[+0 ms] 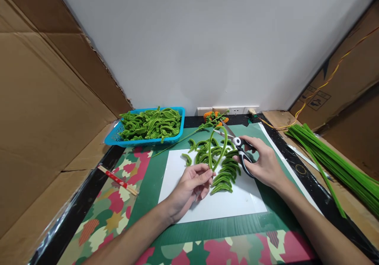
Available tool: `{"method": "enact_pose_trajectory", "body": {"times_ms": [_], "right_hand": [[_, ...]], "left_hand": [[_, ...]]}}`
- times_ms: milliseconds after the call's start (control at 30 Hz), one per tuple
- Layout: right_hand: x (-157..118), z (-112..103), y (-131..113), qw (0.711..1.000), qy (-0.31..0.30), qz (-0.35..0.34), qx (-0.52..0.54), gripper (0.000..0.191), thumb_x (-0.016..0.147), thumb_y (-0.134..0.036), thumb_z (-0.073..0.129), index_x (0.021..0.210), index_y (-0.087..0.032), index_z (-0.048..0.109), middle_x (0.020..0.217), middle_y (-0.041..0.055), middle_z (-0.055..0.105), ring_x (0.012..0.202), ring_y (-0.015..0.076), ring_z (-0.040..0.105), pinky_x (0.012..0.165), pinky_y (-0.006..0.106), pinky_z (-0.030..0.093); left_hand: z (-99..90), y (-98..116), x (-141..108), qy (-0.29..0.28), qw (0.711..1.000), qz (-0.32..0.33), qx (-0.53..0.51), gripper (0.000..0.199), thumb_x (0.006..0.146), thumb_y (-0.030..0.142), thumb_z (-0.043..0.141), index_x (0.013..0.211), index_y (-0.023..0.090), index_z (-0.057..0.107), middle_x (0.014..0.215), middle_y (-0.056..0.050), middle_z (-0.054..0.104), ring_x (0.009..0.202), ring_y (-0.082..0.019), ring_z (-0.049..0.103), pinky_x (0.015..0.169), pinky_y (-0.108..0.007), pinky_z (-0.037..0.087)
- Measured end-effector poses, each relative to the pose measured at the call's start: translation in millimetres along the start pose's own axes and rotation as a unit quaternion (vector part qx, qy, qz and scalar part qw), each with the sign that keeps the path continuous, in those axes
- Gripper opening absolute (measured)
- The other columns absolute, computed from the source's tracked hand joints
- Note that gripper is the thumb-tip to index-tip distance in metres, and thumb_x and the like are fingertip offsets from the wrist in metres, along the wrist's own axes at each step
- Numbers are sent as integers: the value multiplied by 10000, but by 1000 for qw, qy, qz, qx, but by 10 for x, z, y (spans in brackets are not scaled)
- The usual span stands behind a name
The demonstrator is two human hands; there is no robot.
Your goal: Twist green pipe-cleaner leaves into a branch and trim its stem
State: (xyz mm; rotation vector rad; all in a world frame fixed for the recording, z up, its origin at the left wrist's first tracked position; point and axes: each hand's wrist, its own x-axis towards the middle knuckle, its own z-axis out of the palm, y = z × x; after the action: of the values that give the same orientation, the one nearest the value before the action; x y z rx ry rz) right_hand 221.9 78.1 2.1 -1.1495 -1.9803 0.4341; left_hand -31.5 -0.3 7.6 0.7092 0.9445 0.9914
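My left hand pinches the ends of a green fuzzy stem, bent into an upright loop. In my right hand are black-and-white scissors, their blades parted around the top of the loop. Several short curved green pieces lie in a row on a white sheet, between and behind my hands. More curved pieces spread toward the sheet's back edge, partly hidden by the loop and my left hand.
A blue basket heaped with green pieces stands back left. An orange flower stem lies behind the sheet. Chopsticks in a red wrapper are at left, long green stems at right. Cardboard walls flank the table.
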Motion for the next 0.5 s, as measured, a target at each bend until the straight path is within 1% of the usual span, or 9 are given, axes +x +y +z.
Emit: {"method": "enact_pose_trajectory", "body": {"times_ms": [100, 200, 300, 367, 500], "right_hand": [[-2, 4, 10, 1000, -21, 9, 22, 449, 910, -410, 735, 1317, -229, 678, 1029, 65, 737, 900, 250, 686, 831, 383, 564], [-1, -1, 21, 998, -38, 20, 44, 454, 900, -406, 746, 1318, -236, 689, 1032, 56, 747, 891, 244, 698, 822, 375, 571], [4, -14, 22, 999, -22, 12, 34, 440, 915, -403, 740, 1320, -238, 693, 1030, 63, 736, 964, 267, 688, 881, 405, 562], [7, -24, 23, 999, -10, 11, 38, 443, 917, -409, 746, 1319, -232, 690, 1026, 66, 728, 968, 270, 683, 902, 416, 558], [9, -46, 32, 998, -28, 4, 56, 453, 910, -385, 758, 1332, -240, 679, 1032, 60, 724, 960, 265, 684, 899, 407, 558]], "left_hand": [[9, 27, 8, 13, 1000, 17, -17, 423, 766, 439, 955, 831, 138, 665, 734, 17, 657, 403, -11, 470, 380, -148, 241], [20, 55, 3, 13, 999, 31, -34, 412, 764, 415, 962, 813, 133, 667, 720, 20, 647, 401, -11, 475, 383, -146, 241], [33, 67, -6, 5, 999, 30, -46, 388, 773, 381, 960, 796, 129, 667, 712, 17, 646, 404, -12, 486, 395, -142, 268], [37, 67, -9, 5, 998, 33, -55, 384, 770, 368, 965, 797, 127, 667, 718, 16, 651, 405, -6, 482, 413, -140, 297], [27, 68, -4, 8, 997, 41, -61, 388, 773, 370, 962, 802, 122, 664, 711, 20, 633, 404, -8, 475, 408, -146, 274]]}}
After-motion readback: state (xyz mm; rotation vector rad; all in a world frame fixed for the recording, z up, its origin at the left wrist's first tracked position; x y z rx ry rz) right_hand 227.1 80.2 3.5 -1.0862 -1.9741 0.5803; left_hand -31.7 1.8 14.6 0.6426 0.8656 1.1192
